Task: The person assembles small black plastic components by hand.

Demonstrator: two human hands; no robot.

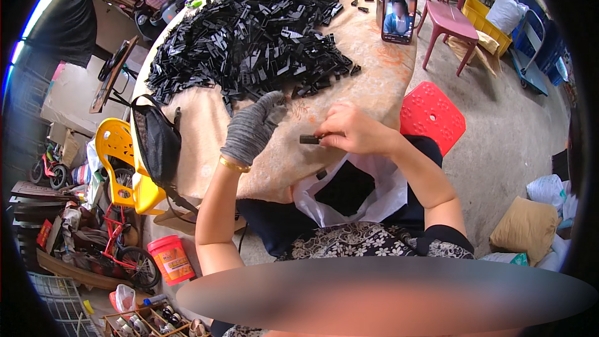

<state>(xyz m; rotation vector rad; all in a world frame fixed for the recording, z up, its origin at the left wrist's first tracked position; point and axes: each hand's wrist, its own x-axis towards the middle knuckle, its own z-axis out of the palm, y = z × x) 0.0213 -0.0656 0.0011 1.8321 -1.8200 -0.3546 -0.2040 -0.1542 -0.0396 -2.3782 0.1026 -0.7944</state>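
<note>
A large heap of small black plastic pieces (249, 31) covers much of the cloth-topped round table (206, 143). At its near edge is my left hand (254, 126) in a grey knitted glove; its fingertips are blurred, so I cannot tell whether they grip anything. My bare right hand (354, 130) is closed, pinching a short black plastic piece (309, 140) over the front of the table. Below that, another small black piece (321, 175) lies by the table's front edge. In my lap a white plastic bag (306, 203) gapes, its inside dark.
A phone (399, 12) stands upright at the table's far right. A black bag (156, 140) hangs at the left edge, beside a yellow chair (118, 168). To the right are a red stool (432, 115) and a pink chair (448, 19); a red bucket (171, 259) stands lower left.
</note>
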